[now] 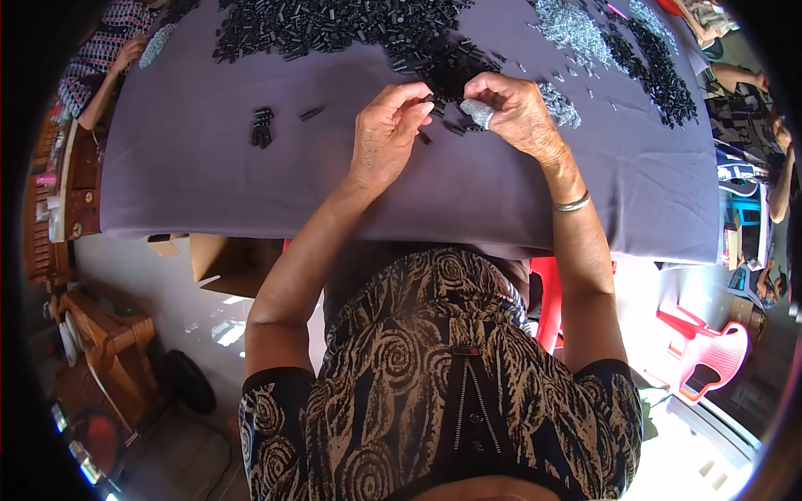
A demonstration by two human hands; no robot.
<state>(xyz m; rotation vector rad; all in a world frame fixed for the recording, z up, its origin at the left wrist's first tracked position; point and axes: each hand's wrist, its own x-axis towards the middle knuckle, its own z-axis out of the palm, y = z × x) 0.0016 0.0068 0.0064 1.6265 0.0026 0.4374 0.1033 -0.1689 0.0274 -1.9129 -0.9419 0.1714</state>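
My left hand point(387, 138) is closed in a pinch over the table, with what looks like a small black tube-shaped piece point(428, 98) at its fingertips. Just across from it, my right hand point(522, 117) is also pinched closed. A whitish wrapping point(477, 113) covers its thumb, and whatever its fingers hold is hidden. A few loose black pieces point(455, 128) lie on the cloth between and below the hands. Farther left rests a small cluster of black pieces point(262, 128), with a single one point(312, 113) beside it.
A large heap of black pieces point(334, 25) covers the table's far side. Clear, shiny small parts point(572, 33) and another black heap point(664, 75) lie at the right. Another person's hand point(129, 52) is at far left. A cardboard box point(221, 263) and red chair point(710, 351) stand below.
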